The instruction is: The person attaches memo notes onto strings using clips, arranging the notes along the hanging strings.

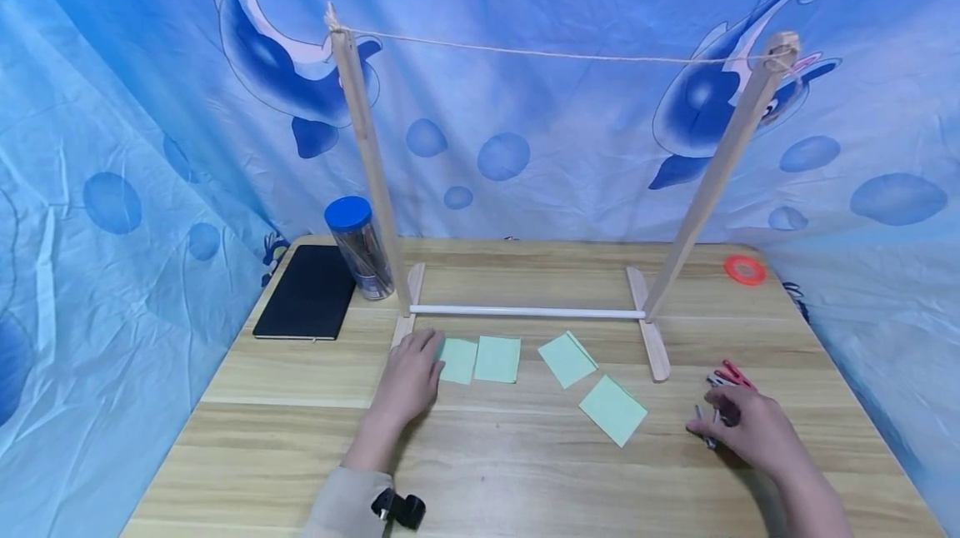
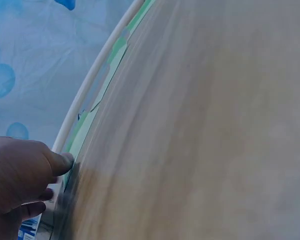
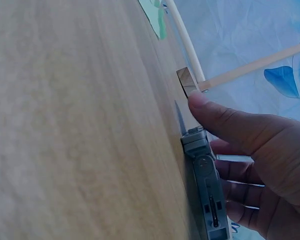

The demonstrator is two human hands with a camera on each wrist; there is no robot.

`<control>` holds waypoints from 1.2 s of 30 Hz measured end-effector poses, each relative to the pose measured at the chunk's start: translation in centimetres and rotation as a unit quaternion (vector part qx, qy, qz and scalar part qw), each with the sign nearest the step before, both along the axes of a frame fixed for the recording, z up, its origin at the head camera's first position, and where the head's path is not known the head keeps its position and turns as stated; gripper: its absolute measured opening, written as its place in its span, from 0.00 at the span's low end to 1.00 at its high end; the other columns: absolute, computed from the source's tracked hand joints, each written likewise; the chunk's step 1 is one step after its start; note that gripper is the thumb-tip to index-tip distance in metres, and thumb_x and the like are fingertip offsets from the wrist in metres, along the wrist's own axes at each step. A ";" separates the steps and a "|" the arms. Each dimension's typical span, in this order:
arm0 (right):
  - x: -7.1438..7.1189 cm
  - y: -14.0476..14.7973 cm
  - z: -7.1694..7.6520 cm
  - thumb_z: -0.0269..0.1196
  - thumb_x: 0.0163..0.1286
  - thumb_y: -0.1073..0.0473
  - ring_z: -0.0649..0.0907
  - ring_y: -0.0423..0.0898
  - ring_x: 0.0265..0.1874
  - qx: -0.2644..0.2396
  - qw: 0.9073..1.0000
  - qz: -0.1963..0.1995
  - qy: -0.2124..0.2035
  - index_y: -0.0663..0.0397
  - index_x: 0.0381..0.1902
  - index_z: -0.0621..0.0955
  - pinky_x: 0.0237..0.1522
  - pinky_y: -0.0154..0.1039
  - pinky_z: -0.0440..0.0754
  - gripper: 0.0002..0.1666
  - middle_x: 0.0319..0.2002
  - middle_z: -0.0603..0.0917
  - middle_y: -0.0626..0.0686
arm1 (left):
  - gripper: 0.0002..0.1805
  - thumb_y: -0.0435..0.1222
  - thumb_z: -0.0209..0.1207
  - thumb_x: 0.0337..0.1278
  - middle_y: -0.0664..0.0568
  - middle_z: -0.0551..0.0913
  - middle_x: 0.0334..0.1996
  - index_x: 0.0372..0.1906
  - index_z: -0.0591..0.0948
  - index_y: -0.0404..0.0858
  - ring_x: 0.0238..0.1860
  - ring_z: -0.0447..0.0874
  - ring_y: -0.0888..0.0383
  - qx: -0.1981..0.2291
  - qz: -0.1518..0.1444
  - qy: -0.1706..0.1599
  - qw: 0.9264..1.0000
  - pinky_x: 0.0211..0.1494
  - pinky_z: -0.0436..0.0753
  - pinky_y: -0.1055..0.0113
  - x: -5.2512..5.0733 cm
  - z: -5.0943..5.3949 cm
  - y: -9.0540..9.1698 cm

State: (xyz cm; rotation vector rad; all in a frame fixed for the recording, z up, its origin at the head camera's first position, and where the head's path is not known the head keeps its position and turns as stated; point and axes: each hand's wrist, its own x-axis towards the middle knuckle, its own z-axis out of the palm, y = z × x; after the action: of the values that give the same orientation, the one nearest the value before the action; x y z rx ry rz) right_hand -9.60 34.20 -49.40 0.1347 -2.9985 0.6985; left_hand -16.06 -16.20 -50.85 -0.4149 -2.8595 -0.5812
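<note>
Beige sleeve (image 1: 341, 509) nearest, the relaxed, empty left hand (image 1: 408, 370) could drag the green note (image 1: 460, 361), and the right hand (image 1: 756, 425), grip parted and empty, could, closing off-centre, flick the grey clothespin (image 1: 711, 442).

Blue cloth (image 1: 585, 188) behind a pale wooden table (image 1: 540, 480)
Printed dolphin figures (image 1: 258, 38) and round spots (image 1: 504, 156) mark the creased fabric, seemingly a curtain, which also hangs at both sides.

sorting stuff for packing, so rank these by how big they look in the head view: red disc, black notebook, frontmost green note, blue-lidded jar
Largest to smallest, as they look in the head view:
1. black notebook
2. blue-lidded jar
3. frontmost green note
4. red disc
</note>
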 end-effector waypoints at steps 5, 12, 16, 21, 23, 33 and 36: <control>0.2 0.1 -0.1 0.81 0.50 0.49 0.72 0.38 0.24 -0.003 1.000 0.008 -0.001 0.48 0.27 0.85 0.27 0.37 0.71 0.16 0.24 0.78 0.43 | 0.23 0.30 0.65 0.62 0.42 0.81 0.60 0.62 0.80 0.36 0.63 0.76 0.43 0.019 0.000 -0.005 1.000 0.62 0.74 0.46 -0.3 0.2 0.0; 0.1 0.2 -0.4 0.81 0.50 0.60 0.81 0.39 0.31 0.020 0.995 0.041 0.087 0.39 0.23 0.83 0.35 0.46 0.80 0.14 0.29 0.82 0.40 | 0.25 0.25 0.59 0.61 0.44 0.78 0.64 0.64 0.80 0.39 0.64 0.74 0.42 0.017 -0.024 -0.012 0.999 0.63 0.74 0.45 -0.4 0.4 0.5; 0.1 0.1 -0.3 0.79 0.52 0.61 0.83 0.47 0.33 0.031 0.994 0.039 0.099 0.44 0.27 0.84 0.37 0.53 0.80 0.13 0.31 0.84 0.44 | 0.25 0.27 0.59 0.61 0.42 0.78 0.63 0.64 0.79 0.39 0.64 0.73 0.42 0.007 -0.024 -0.028 0.999 0.65 0.73 0.44 -0.5 0.7 0.5; -0.3 0.0 -0.2 0.79 0.53 0.54 0.84 0.66 0.44 0.038 0.998 0.006 0.053 0.68 0.46 0.84 0.46 0.66 0.78 0.29 0.43 0.86 0.65 | 0.24 0.27 0.62 0.60 0.43 0.80 0.59 0.62 0.81 0.37 0.62 0.75 0.43 0.019 -0.025 -0.030 0.999 0.64 0.73 0.45 -0.6 0.8 0.5; -0.5 -0.1 -0.2 0.79 0.53 0.49 0.82 0.71 0.48 0.047 0.998 -0.012 0.029 0.71 0.50 0.83 0.48 0.68 0.76 0.36 0.47 0.85 0.69 | 0.21 0.27 0.64 0.60 0.43 0.82 0.56 0.59 0.82 0.36 0.61 0.77 0.44 0.035 -0.024 -0.028 0.999 0.65 0.73 0.46 -0.6 0.8 0.4; -0.9 -0.5 -0.3 0.79 0.53 0.46 0.84 0.68 0.38 0.060 0.996 -0.063 0.027 0.69 0.40 0.86 0.39 0.63 0.79 0.31 0.38 0.87 0.67 | 0.14 0.22 0.65 0.56 0.48 0.89 0.47 0.44 0.90 0.40 0.50 0.87 0.48 0.149 0.016 0.023 0.988 0.55 0.83 0.51 -0.1 0.6 -0.6; -0.8 -0.5 -0.1 0.78 0.53 0.45 0.81 0.59 0.28 0.057 0.995 -0.076 0.014 0.68 0.36 0.85 0.29 0.52 0.77 0.30 0.28 0.84 0.60 | 0.15 0.21 0.65 0.56 0.48 0.89 0.46 0.44 0.90 0.40 0.48 0.87 0.49 0.172 0.018 0.034 0.984 0.52 0.84 0.52 -0.1 0.7 -0.8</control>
State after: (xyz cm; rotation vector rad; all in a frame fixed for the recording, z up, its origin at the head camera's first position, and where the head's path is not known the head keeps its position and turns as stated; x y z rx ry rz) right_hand -10.43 33.67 -49.49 -0.0784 -2.9816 0.5065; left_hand -16.12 -16.99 -50.17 -0.3171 -2.6224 -1.0096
